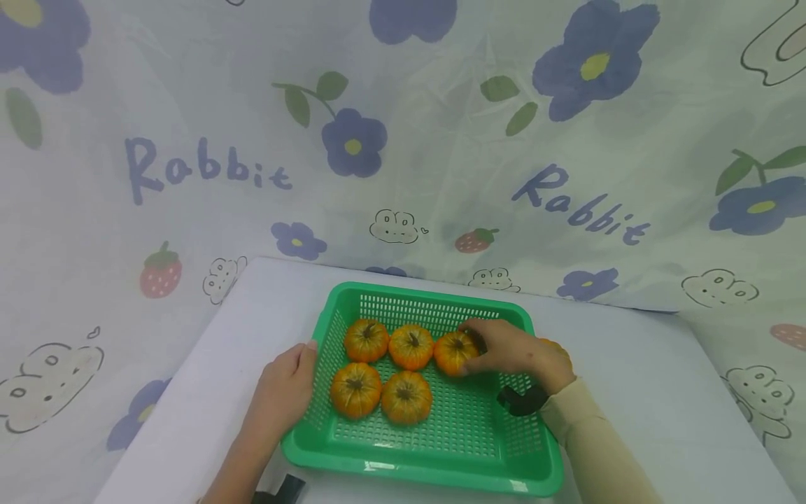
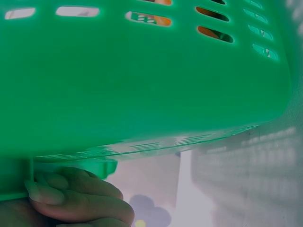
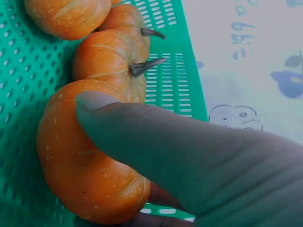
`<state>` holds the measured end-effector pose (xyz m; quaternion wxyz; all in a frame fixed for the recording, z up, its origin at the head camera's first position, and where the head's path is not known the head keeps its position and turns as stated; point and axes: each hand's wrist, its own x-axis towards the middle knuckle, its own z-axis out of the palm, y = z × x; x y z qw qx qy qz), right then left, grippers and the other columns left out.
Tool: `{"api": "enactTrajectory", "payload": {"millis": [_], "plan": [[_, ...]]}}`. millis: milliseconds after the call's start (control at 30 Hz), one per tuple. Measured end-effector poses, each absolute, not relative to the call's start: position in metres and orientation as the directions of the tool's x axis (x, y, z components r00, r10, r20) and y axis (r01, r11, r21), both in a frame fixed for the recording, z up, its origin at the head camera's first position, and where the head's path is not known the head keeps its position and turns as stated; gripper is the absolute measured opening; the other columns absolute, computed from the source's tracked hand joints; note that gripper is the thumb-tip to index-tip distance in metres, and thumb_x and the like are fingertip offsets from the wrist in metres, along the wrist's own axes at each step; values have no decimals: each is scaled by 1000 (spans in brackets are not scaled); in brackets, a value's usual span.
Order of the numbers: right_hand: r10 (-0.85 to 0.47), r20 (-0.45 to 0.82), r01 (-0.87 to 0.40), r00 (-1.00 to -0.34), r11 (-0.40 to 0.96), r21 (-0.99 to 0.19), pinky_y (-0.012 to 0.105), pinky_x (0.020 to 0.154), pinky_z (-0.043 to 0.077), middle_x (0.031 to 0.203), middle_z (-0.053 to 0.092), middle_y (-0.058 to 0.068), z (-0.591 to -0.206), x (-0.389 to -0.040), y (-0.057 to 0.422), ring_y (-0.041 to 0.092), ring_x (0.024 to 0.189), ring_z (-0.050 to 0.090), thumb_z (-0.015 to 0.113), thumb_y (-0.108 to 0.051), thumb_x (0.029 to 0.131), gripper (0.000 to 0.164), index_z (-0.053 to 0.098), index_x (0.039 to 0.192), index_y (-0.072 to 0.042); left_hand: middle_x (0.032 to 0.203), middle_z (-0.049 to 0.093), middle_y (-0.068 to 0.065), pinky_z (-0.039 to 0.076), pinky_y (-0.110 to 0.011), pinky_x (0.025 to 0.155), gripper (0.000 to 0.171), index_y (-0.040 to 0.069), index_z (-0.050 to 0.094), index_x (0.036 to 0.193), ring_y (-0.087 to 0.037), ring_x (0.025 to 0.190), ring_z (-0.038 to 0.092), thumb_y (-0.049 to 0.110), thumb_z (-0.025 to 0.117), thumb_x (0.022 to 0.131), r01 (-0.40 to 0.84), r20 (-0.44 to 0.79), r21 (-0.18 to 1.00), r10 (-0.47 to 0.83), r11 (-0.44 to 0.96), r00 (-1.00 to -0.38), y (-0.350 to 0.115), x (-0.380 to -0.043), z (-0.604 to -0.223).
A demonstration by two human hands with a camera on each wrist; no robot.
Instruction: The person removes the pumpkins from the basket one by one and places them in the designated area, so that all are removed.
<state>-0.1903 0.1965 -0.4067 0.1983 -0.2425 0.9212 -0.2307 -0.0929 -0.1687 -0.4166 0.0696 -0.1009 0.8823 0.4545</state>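
Towards the counter's (image 1: 630, 392) rear edge, half-curled right hand (image 1: 511, 348) clasps a pumpkin (image 1: 452, 355), likely firm, best held round its sides; left hand (image 1: 288, 381) seemingly grips the basket rim (image 1: 324, 323).

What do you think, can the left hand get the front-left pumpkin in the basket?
Probably yes: nothing covers that pumpkin, and the left hand grips the basket rim close by. It'd likely let go and reach over.

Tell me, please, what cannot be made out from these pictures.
Head view: most of the pumpkin right of the basket, behind the right wrist.
Head view: the black object, cut off by the bottom edge.
Left wrist view: the basket's contents, mostly behind its wall.
Right wrist view: most fingers, behind the gripped pumpkin.
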Motion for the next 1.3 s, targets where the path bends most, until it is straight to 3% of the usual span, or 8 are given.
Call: {"api": "enactTrajectory", "payload": {"millis": [400, 933, 1300], "plan": [[-532, -231, -340, -815, 761, -553, 54, 105, 48, 136, 64, 10, -406, -190, 200, 32, 126, 59, 87, -45, 85, 72, 61, 140, -6, 74, 54, -8, 50, -35, 54, 51, 8, 54, 93, -21, 62, 55, 48, 31, 114, -238, -211, 780, -114, 579, -971, -170, -94, -419], [-515, -202, -318, -833, 746, -586, 47, 95, 55, 128, 68, 7, -401, -187, 201, 24, 112, 65, 85, -44, 87, 67, 63, 137, -5, 74, 53, -8, 50, -35, 53, 53, 8, 54, 93, -21, 62, 55, 51, 31, 113, -236, -206, 785, -117, 573, -971, -171, -93, -422], [-516, -174, -312, -839, 717, -624, 44, 93, 57, 132, 67, 9, -401, -188, 204, 24, 112, 67, 84, -43, 89, 68, 62, 140, -4, 74, 53, -8, 50, -35, 53, 51, 8, 55, 93, -21, 62, 55, 49, 32, 114, -242, -210, 793, -122, 558, -970, -170, -92, -420]]}}
